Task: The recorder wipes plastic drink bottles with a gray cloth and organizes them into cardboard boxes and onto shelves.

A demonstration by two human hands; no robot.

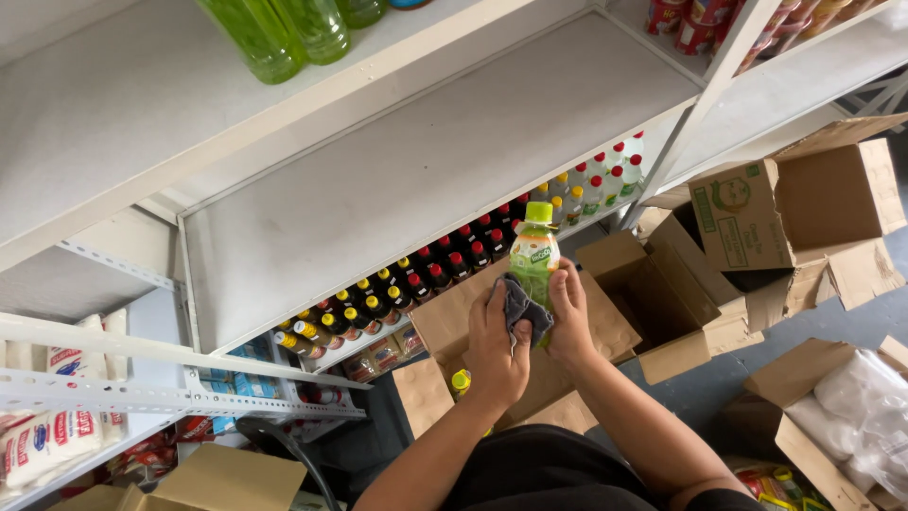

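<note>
Below shelf edge: hands w/ bottle, cloth

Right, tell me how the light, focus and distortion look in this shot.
Head view: even, soft daylight, no hard shadows; the white shelf is bright but not blown out. The green bottle, the grey cloth, left hand and right hand are sharp. Wide lens bends the shelf edges; green bottles top left look slightly soft.

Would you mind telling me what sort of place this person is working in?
Most likely a small grocery shop or its stockroom. White metal shelves carry rows of bottled sauces, opened cardboard boxes lie on the floor, and the hands wipe a green-capped drink bottle with a grey cloth.
</note>
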